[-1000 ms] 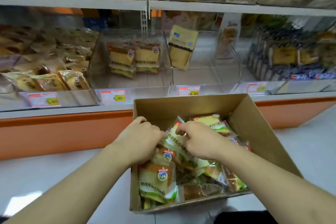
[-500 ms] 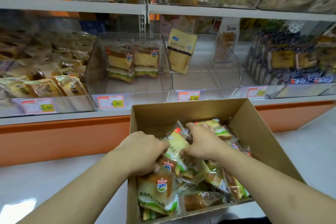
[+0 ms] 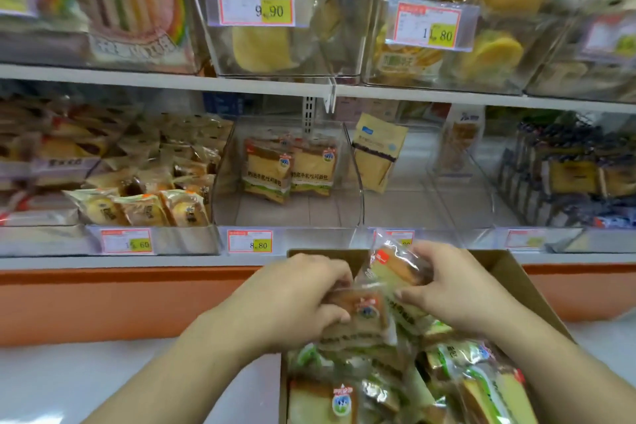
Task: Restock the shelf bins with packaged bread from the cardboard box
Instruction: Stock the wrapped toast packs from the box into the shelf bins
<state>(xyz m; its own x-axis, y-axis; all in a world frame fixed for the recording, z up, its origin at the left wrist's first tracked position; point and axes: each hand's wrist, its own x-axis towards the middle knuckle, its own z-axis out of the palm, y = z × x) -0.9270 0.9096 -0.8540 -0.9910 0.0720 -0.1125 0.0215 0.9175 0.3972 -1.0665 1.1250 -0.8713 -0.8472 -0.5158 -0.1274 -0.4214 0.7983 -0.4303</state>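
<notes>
Bread packets (image 3: 364, 317) are bunched between both hands just above the open cardboard box (image 3: 516, 282), which sits low in front of the shelf. Left hand (image 3: 292, 299) has its fingers curled over the near packet, thumb pressed against its front where a round blue and white logo shows. Right hand (image 3: 451, 289) grips a second packet (image 3: 395, 268) from the other side, fingers wrapped over its top edge and thumb along its face; this packet is tilted, its red corner label pointing up toward the shelf. More packets (image 3: 464, 375) lie loose in the box below the hands, some with green print, one at the bottom edge showing a slice of toast and the same round logo.

Behind the hands, the clear bin (image 3: 285, 217) marked 8.80 (image 3: 250, 242) holds only two matching packets (image 3: 289, 169) standing upright at its back. The bin just to its right holds a single yellow bag (image 3: 377, 151) leaning at the back. The bin to the left, with a tag (image 3: 126, 242) that is partly blurred, is heaped with small wrapped buns (image 3: 137, 206). On the upper shelf, bins tagged 9.90 (image 3: 256, 3) and 11.80 (image 3: 428, 24) hold pale yellow cakes
</notes>
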